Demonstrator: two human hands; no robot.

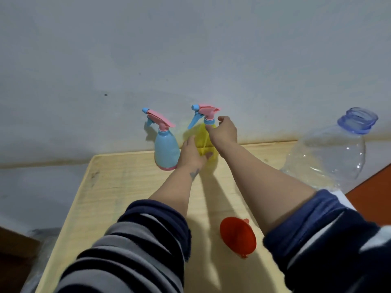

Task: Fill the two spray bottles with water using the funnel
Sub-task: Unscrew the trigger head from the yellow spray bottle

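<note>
Likely a plain room in a home: bare pale painted wall (190, 49) at twelve o'clock, light wooden table (118, 187) pushed against it, orange-red floor (372, 191) glimpsed at three o'clock.

Single view, head-worn wide-angle camera, looking forward and steeply down over the wooden surface (118, 193) toward the pale wall (190, 49) behind it. Taking the yellow spray bottle (206, 142) as landmark: it sits near frame centre at the far edge of the surface against the wall, with both forearms running from the bottom edge of the frame up to it. Camera is close: striped sleeves (135, 246) fill the foreground nearer than the bottle, and straight edges bow toward the frame borders.
</note>
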